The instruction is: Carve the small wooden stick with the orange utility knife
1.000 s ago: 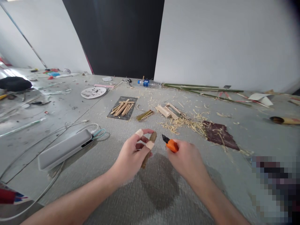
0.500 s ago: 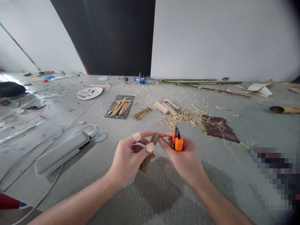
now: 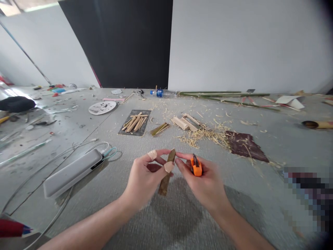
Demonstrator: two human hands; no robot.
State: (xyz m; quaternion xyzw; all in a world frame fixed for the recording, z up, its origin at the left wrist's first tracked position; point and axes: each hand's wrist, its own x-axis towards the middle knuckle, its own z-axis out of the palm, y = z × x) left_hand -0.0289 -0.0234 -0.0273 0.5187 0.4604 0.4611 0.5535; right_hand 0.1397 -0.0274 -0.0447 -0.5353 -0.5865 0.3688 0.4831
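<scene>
Between the thumb and fingers of my left hand [image 3: 145, 177] is a flat strip of bamboo [image 3: 163, 184], greenish brown and slanting, its top end near my right fingertips. Tape wraps the thumb and one finger of that hand. My right hand [image 3: 205, 177] is closed around an orange and black utility knife [image 3: 197, 166], which rests in the crook of the thumb. Its index fingertip meets the upper end of the strip. The knife's blade edge is hard to make out. Both hands are above the grey floor.
Ahead lie a dark board [image 3: 122, 129] with bamboo sticks [image 3: 135, 123], split bamboo pieces [image 3: 186, 122], pale shavings [image 3: 208, 136] and brown sandpaper-like sheet [image 3: 247, 147]. A power bank [image 3: 74, 173] with cables sits left. A plastic bottle [image 3: 158, 93] and long green stalks [image 3: 221, 93] lie by the wall.
The bamboo strip has turned so more of its flat face shows. The knife in my right hand has tilted. The whole view has shifted slightly.
</scene>
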